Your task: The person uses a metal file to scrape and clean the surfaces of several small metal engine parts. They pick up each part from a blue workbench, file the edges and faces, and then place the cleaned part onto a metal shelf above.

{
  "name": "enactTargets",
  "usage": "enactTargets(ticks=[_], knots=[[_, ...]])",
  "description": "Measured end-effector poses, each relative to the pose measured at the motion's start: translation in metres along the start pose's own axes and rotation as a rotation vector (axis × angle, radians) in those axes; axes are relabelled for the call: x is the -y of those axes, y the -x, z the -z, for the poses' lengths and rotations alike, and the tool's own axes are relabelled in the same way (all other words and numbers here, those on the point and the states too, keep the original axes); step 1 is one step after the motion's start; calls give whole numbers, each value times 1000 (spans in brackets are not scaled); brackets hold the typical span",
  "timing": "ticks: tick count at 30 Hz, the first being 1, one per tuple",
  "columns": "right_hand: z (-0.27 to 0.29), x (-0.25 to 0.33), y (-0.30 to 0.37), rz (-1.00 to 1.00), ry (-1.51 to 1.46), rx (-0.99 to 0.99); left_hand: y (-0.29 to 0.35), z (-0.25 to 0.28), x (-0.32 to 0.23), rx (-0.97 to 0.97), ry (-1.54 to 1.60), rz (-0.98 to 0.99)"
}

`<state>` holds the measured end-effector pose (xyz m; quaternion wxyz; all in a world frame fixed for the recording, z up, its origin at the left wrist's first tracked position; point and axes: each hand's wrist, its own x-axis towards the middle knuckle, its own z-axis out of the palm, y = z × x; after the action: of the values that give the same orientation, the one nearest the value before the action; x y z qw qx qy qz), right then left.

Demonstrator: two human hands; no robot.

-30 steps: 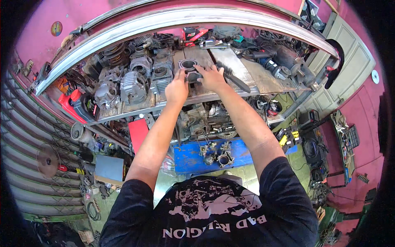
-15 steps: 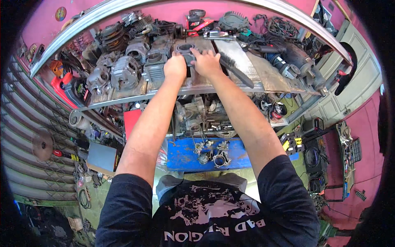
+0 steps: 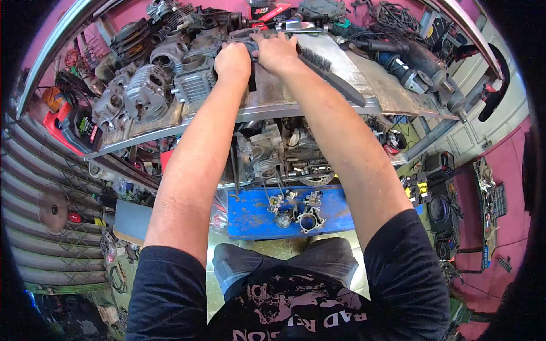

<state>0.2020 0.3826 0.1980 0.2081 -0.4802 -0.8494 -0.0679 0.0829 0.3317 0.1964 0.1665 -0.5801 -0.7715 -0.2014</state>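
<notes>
At the back of the shelf top, a grey metal engine cylinder (image 3: 244, 34) with a round bore sits between my hands, its front mostly covered by them. My left hand (image 3: 232, 60) is closed in a fist at its left side, fingertips hidden. From the right, my right hand (image 3: 276, 53) grips it, the index finger lying along the bore's rim. Just left of my left hand stands another finned cylinder (image 3: 196, 85). A black-bristled brush (image 3: 335, 79) with a long dark handle lies beside my right wrist.
More engine parts, including a finned cylinder head (image 3: 147, 94), crowd the shelf's left. An angle grinder (image 3: 406, 74) lies at the right. Below, carburettor-like metal parts (image 3: 284, 216) rest on a blue bench (image 3: 244, 221). A metal rail (image 3: 449, 11) arches overhead.
Both hands and the engine cylinder have moved farther back on the shelf, my arms stretching out more. The view has shifted, and more of the brush's bristles now shows.
</notes>
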Motion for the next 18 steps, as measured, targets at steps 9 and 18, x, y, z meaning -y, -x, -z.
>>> enactTargets(ticks=[9,18], knots=[[-23,-7,-33,31,47,-21,-18,-32,1,-121,-74,-14],[-18,-11,-63,-3,35,107,-51,-25,-8,10,7,45]])
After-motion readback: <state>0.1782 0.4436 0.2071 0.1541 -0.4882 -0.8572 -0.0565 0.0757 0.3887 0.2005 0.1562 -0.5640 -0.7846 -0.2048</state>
